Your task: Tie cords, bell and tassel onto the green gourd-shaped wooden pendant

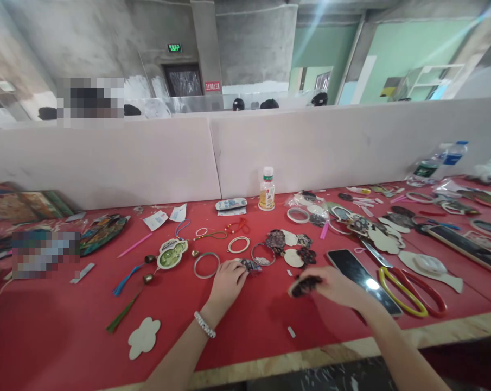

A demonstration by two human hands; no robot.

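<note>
My left hand (pixel 229 278) rests on the red table, its fingers bent over the near end of a small dark patterned piece (pixel 251 266). My right hand (pixel 326 283) is raised a little above the table and pinches a dark, pale-edged piece (pixel 304 286) by its right end. Beyond my hands lie dark patterned discs (pixel 276 239), a pale round disc (pixel 293 258) and a thin ring (pixel 263 254). A larger ring (pixel 206 265) is just left of my left fingers.
A black phone (pixel 363 279) and scissors with yellow and red handles (pixel 424 293) lie at the right. A small bottle (pixel 267 190) stands before the white partition (pixel 330 146). A pale cloud-shaped piece (pixel 144 338) and tasselled bells (pixel 148 278) lie at the left.
</note>
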